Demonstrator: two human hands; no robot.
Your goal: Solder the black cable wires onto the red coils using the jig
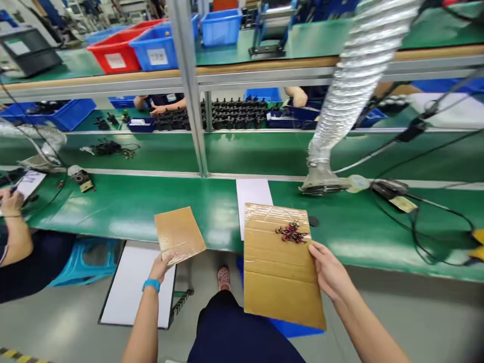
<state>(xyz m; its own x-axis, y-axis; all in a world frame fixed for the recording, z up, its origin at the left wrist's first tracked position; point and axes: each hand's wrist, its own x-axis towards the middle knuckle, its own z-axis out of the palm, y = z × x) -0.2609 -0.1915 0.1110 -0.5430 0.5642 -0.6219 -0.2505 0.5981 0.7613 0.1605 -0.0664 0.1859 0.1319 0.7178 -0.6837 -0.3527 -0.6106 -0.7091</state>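
My left hand (162, 267), with a blue band at the wrist, grips the lower edge of a small piece of cardboard (179, 233) over the bench's front edge. At its right edge, a larger sheet of cardboard (282, 282) is pinched in my right hand (327, 264). A small heap of dark red and black wired parts (292, 232) lies on the upper part of that larger sheet; their exact kind is too small to tell. Partly covered by the larger cardboard, a white sheet of paper (254, 191) rests on the green bench (219, 201).
A silver duct (351, 85) with a nozzle hangs at the right, near cables and a soldering-type tool (391, 190). At the left, a co-worker's hand (11, 201) is at the bench, beside a blue stool (86, 262). A metal post (189, 85) rises mid-bench.
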